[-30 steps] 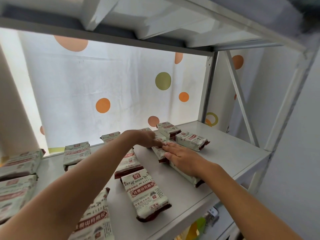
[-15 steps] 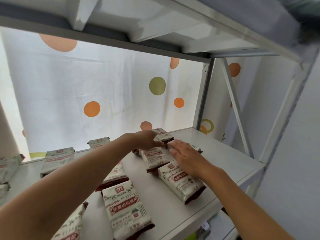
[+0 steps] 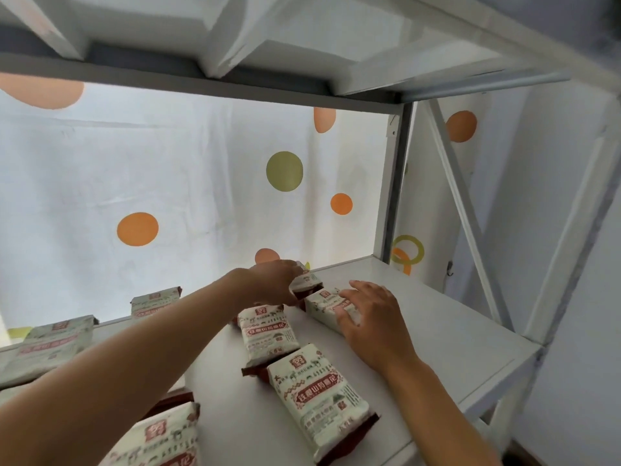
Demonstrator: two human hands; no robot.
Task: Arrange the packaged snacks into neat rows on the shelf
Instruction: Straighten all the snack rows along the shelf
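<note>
Several white snack packs with dark red ends lie flat on the white shelf (image 3: pixel 453 334). My left hand (image 3: pixel 275 284) reaches to the back and grips the rear pack (image 3: pixel 307 282). My right hand (image 3: pixel 369 317) lies flat, fingers spread, on top of the right pack (image 3: pixel 324 306) just in front of it. Two more packs, one (image 3: pixel 267 332) in the middle and one (image 3: pixel 319 398) nearer the front edge, form a line toward me. Another pack (image 3: pixel 161 438) lies at the bottom left under my left forearm.
More packs (image 3: pixel 57 341) (image 3: pixel 154 302) lie along the back left of the shelf. A white dotted curtain (image 3: pixel 201 183) hangs behind. The upper shelf (image 3: pixel 235 45) is close overhead. A grey upright (image 3: pixel 398 183) and a diagonal brace (image 3: pixel 463 203) stand at the right end.
The view has swung right and closer. My left hand moved from the middle pack back to the rear pack. My right hand shifted onto the right pack, which now lies more in line.
</note>
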